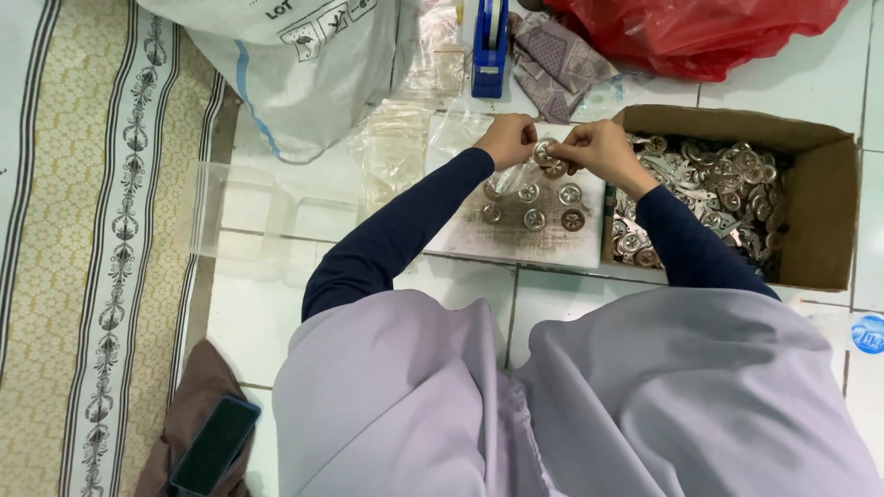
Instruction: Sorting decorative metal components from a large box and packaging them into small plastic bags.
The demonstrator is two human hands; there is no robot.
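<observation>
Left hand: the left hand (505, 140) is held above the far edge of the board (479, 241), fingers pinched together on the clear bag (518, 175) and on the rim of the disc (546, 153).
Right hand: the right hand (600, 150) is closed on the same disc from the other side, fingertips meeting those of the left hand.
Disc: a round metal piece, gripped between both hands at the mouth of the bag, raised off the board.
Clear bag: thin plastic, hung below the hands; how far the disc is inside it cannot be told.
Board: a stained white slab laid on the tiled floor (258, 322), just left of the box (824, 212).
Laid discs: five similar discs (534, 218) are set in two rows on the board, near the hands.
Box: open cardboard, touching the board's right edge, filled with a heap of metal parts (727, 189).
Tape dispenser: a blue dispenser (490, 51) is stood beyond the hands.
Spare bags: clear bags (394, 147) are stacked left of the board.
Sacks: a white sack (295, 64) and a red bag (700, 32) are seen at the far edge.
Phone: a dark phone (215, 444) is lain on brown cloth at lower left.
</observation>
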